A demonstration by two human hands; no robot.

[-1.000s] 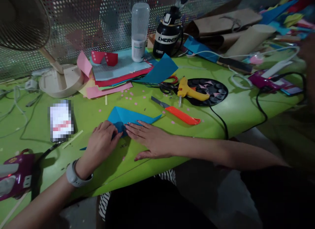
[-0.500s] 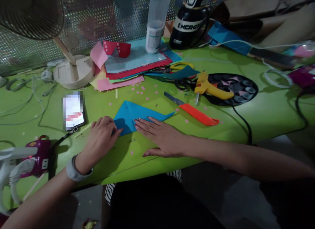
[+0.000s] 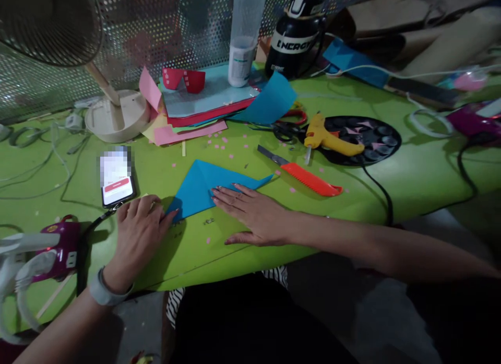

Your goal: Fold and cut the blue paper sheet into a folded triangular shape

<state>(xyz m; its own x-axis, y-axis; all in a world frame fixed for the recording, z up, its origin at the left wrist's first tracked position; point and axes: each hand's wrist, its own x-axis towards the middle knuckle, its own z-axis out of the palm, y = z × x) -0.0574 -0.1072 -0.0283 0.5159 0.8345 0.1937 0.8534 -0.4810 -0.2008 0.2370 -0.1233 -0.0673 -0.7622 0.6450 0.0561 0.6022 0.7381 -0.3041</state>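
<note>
Left hand (image 3: 141,225) moved leftward along blue paper (image 3: 201,187), grip unclear | right hand (image 3: 256,216) open, flat | black bottle (image 3: 294,44): "ENERGY"

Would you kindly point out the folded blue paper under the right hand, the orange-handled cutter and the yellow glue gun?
Folded blue paper (image 3: 203,182): head view, its middle.
Orange-handled cutter (image 3: 309,180): head view, its handle.
Yellow glue gun (image 3: 316,130): head view, its body.
</note>
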